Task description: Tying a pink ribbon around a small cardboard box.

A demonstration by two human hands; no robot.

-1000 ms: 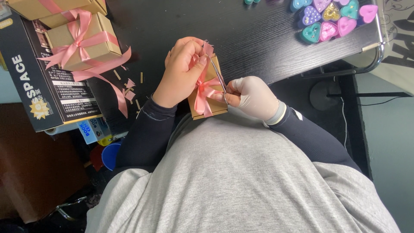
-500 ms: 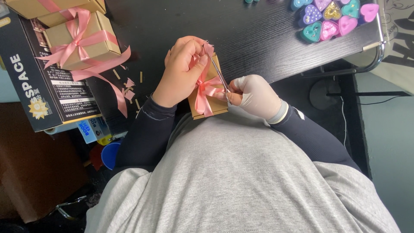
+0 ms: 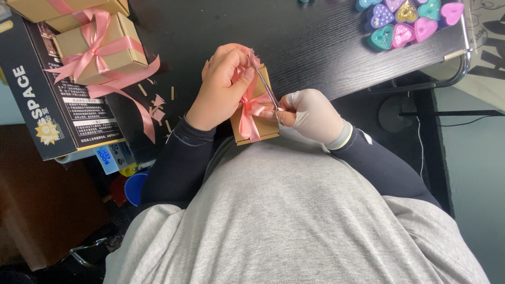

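black wood-grain table (image 3: 315,47) fills the view beyond the hands. the left hand (image 3: 223,87), bare, is curled shut over the top of a small tan gift box (image 3: 258,131), pinching its pink ribbon (image 3: 250,108). the right hand (image 3: 310,115), in a pale glove, is closed on thin scissors (image 3: 265,84) whose blades lie against the ribbon by the left fingertips. compared with half a second ago, little has shifted; the blades sit slightly closer along the ribbon. finished bowed boxes (image 3: 100,50) lie left of the hands, heart-shaped cases (image 3: 405,21) far right.
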